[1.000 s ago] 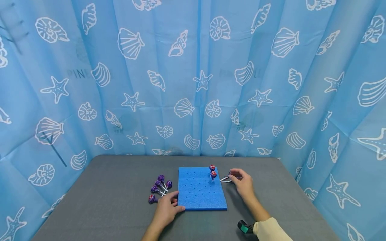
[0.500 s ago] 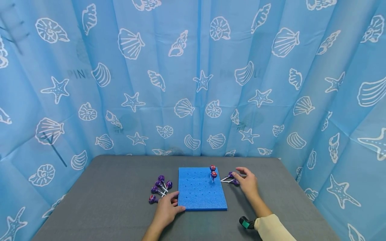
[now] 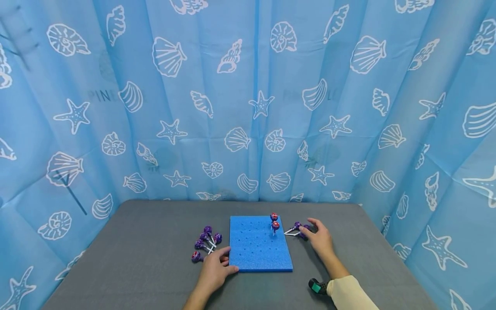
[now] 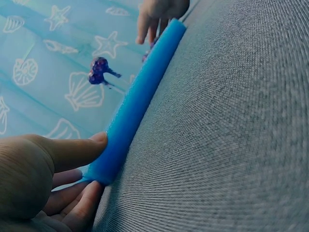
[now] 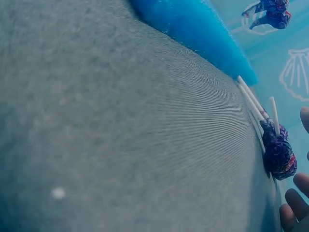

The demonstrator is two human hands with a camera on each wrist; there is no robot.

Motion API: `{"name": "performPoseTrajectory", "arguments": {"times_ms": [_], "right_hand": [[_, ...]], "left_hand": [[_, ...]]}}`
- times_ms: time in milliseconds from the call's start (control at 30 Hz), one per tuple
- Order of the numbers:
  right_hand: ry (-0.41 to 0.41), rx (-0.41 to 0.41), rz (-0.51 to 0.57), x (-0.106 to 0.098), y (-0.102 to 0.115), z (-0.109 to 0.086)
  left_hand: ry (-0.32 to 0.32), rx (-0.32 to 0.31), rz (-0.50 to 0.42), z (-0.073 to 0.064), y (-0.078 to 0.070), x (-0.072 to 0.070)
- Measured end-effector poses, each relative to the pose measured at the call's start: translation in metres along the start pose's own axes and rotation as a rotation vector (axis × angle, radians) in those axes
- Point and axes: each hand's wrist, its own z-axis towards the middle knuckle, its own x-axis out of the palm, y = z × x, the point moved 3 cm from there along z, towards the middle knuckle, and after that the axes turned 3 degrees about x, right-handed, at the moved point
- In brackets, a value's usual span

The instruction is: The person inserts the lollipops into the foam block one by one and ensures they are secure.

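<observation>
A blue foam board [image 3: 258, 255] with rows of small holes lies on the grey table. My left hand [image 3: 214, 268] holds its near left corner; in the left wrist view the thumb [image 4: 79, 153] presses one edge and the other fingers curl at the corner. Two purple-and-red wrapped lollipops [image 3: 275, 225] stand upright in the board's far right part. Right of the board a few lollipops [image 3: 297, 225] lie with white sticks toward it. My right hand [image 3: 320, 239] hovers close beside them, fingers apart; in the right wrist view its fingers [image 5: 301, 183] appear clear of the wrapped heads [image 5: 280, 157].
Several more lollipops [image 3: 204, 237] lie on the table left of the board, near my left hand. A dark strap with a green patch [image 3: 317, 287] is at my right wrist. A blue shell-patterned curtain [image 3: 248, 107] hangs behind the table's far edge.
My right hand has drawn slightly back to the right and its fingers have spread, leaving the lollipops by the board more visible. My left hand stays at the board's corner.
</observation>
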Motion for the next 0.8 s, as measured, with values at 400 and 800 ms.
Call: {"name": "performPoseTrajectory", "arguments": {"times_ms": [400,800], "right_hand": [[0.039,0.044,-0.044,0.0035,-0.0016,0.0029],[-0.030,0.067,-0.080,0.0066,-0.0024,0.0054]], "left_hand": [[0.004,-0.009,-0.002,-0.0010,-0.0011,-0.0010],[0.003,0.003,-0.010,-0.0008,-0.0003,-0.0020]]}}
